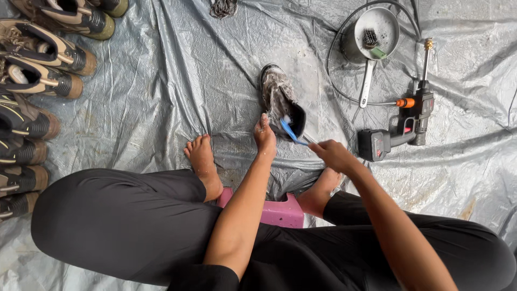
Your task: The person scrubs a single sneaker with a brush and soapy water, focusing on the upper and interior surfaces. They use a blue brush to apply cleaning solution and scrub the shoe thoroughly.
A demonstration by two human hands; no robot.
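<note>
a: while the left hand (pixel 265 139) clamps the heel of the soapy dark shoe (pixel 281 102) on the grey plastic tarp (pixel 161 81), what's the right hand (pixel 333 155) doing?

b: closed around a blue-handled brush (pixel 293 133) at the shoe's opening. wet and sudsy, the shoe looks slippery and light; the firm heel seems the best hold.

a: nearby?

b: a black cordless spray gun (pixel 401 126), right.

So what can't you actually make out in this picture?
- Head view: the left hand covers the heel of the soapy shoe.
- Brush: the right hand hides its handle.
- Row of shoes: cut off by the left edge.
- Things inside the metal pan: too small to identify.
- Pink stool: mostly hidden by legs.
</note>
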